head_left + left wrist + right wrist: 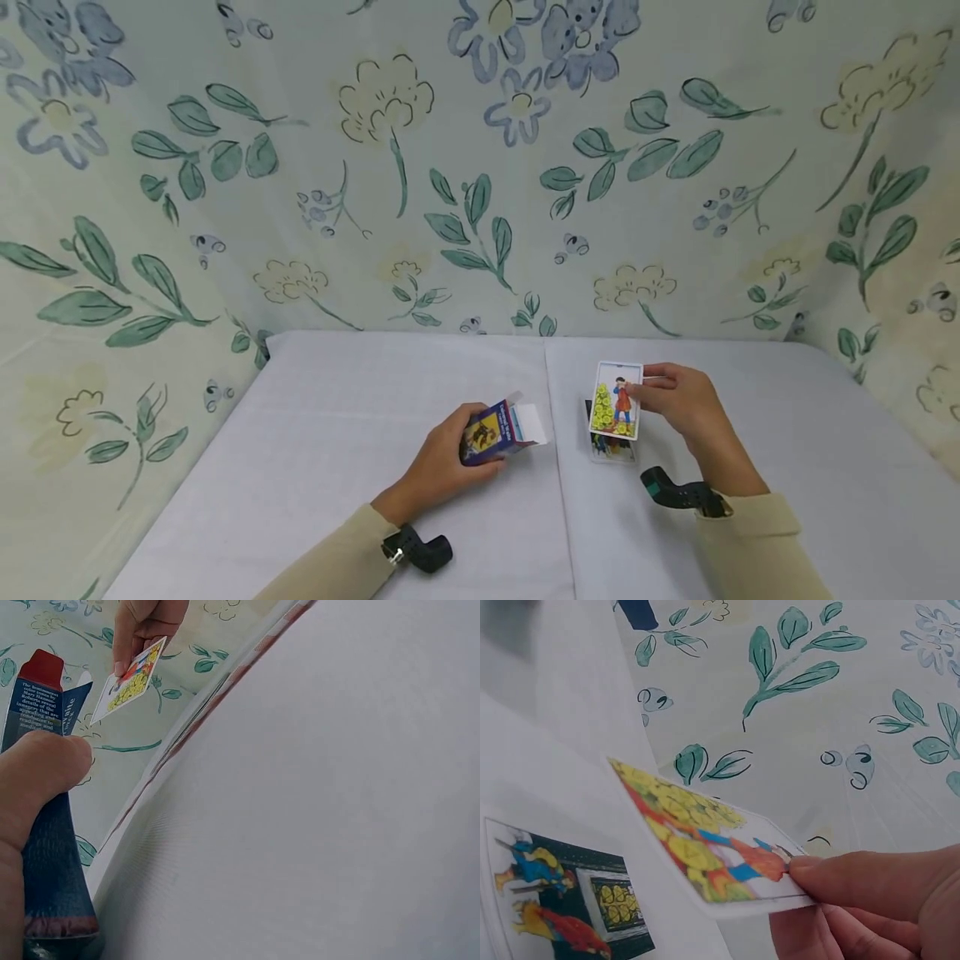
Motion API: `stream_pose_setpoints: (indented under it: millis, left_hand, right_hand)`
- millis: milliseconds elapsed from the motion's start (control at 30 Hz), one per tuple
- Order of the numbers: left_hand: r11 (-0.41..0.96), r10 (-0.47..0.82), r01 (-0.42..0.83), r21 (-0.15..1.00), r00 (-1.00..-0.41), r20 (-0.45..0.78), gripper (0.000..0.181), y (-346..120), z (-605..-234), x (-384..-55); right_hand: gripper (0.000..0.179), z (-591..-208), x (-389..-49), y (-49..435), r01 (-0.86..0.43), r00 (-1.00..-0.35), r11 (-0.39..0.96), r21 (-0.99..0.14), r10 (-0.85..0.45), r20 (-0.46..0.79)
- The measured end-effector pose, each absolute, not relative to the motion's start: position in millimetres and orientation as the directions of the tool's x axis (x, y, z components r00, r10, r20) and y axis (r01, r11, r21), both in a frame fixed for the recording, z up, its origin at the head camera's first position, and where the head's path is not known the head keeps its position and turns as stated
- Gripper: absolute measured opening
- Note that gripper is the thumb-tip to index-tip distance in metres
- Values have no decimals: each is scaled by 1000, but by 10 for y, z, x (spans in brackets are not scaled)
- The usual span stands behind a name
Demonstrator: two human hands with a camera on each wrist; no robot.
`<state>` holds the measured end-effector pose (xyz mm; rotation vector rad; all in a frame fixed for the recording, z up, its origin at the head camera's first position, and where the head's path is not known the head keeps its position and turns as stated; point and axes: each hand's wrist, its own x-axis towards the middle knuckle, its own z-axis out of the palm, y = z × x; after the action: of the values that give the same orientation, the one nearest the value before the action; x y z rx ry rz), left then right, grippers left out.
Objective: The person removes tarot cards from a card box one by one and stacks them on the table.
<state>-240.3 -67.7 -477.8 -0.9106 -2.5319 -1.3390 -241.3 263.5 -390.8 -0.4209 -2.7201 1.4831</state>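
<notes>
My left hand (442, 457) grips a dark blue card box (486, 435) with a yellow picture, its white end flap open toward the right. In the left wrist view the thumb lies across the box (56, 847), and a red flap stands up at its top. A picture card (617, 400) with a red-clad figure and yellow discs is pinched between the thumb and fingers of my right hand (686, 404). Under that card, on the table, lies another card (570, 900) showing two figures and a window; the held card covers part of it in the head view.
A white cloth (315, 433) covers the table, with a fold line running between the hands. Behind and at the sides hangs a floral curtain (480, 167). Dark camera mounts sit on the left wrist (420, 550) and right wrist (682, 493).
</notes>
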Motion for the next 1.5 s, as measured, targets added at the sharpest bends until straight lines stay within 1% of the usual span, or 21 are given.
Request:
stream_pose_setpoints:
  millis: [100,267,433,600,667,833,900,1067,1267,1500]
  left_hand:
    - [421,449,564,711,-810,377,71,-679,-4792,-2398]
    - [414,446,569,711,-807,386,71,-682,-4798,-2418]
    - [424,446,568,705,-809,383,71,-687,-4800,-2420]
    - [431,447,571,699,-808,384,71,-690,-4798,-2411]
    - [431,446,577,693,-804,392,71,-687,-4799,-2417]
    - [429,441,584,689,-801,404,70,-680,-4799,-2419]
    - [431,442,580,691,-803,399,70,-680,-4801,-2415]
    - [434,448,577,692,-805,390,71,-678,-4801,-2411]
    - [430,445,590,683,-797,408,71,-671,-4783,-2421]
    - [437,450,575,692,-806,385,71,-681,-4783,-2420]
  right_hand:
    - [60,-3923,-2414,2636,239,-956,503,-830,270,-112]
    - [56,-3931,-2420,2643,226,-960,508,-832,261,-102]
    - [58,-3999,-2457,2660,262,-955,506,-822,255,-148]
    - [46,-4140,-2551,2689,344,-928,484,-805,306,-213]
    - [43,-4166,-2570,2688,353,-924,472,-807,314,-221]
    - [46,-4167,-2544,2647,328,-934,448,-832,286,-214]
    - [44,-4180,-2534,2626,335,-932,446,-830,287,-222]
    - [43,-4255,-2544,2619,353,-926,458,-816,294,-236]
    - [44,-4306,-2580,2617,353,-927,468,-810,295,-233]
    - [41,-4325,-2570,2591,354,-926,495,-793,303,-224]
